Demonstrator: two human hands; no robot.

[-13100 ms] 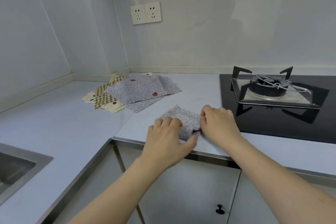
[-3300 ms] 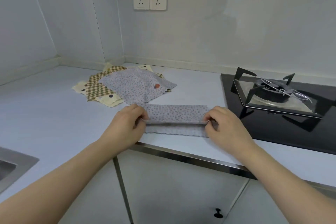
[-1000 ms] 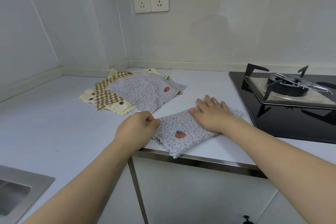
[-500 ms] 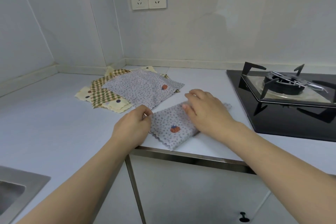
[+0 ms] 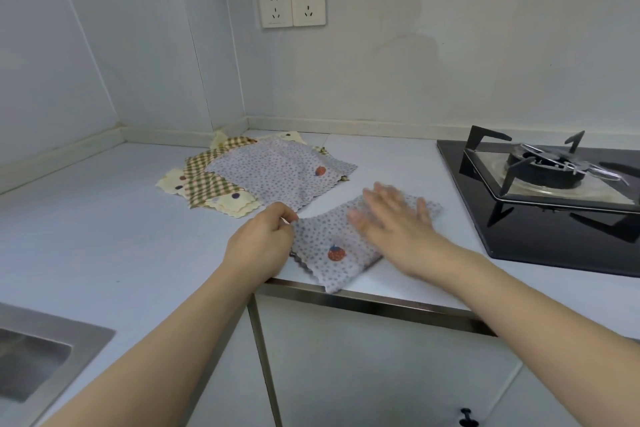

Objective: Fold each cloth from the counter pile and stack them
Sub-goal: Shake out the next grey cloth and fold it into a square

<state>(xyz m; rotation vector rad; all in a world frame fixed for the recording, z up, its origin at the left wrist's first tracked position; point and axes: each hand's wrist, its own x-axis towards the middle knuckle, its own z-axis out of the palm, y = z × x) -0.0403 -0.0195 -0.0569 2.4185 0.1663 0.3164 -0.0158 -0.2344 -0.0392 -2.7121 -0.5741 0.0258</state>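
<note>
While the left hand [image 5: 258,246] pinches the near-left edge of the folded cloth [image 5: 332,253], fingers curled round it, the right hand [image 5: 391,222] lies flat on top with its fingers spread and straight, blurred. Half a second ago those right fingers were bunched at the cloth's far edge; now they're splayed across its middle. The left hand has barely shifted from its corner.

The folded cloth sits at the bench [image 5: 104,236] front, its near corner poking just past the metal lip. Its long axis runs diagonally, from near-left up toward the hob [image 5: 554,218] at far-right, strawberry patch facing up.

Just behind it lies the pile of unfolded cloths [image 5: 270,173], their edges almost touching it. Open bench stretches to the left toward the sink [image 5: 52,350], and a bare strip separates the cloth from the hob's black glass.
</note>
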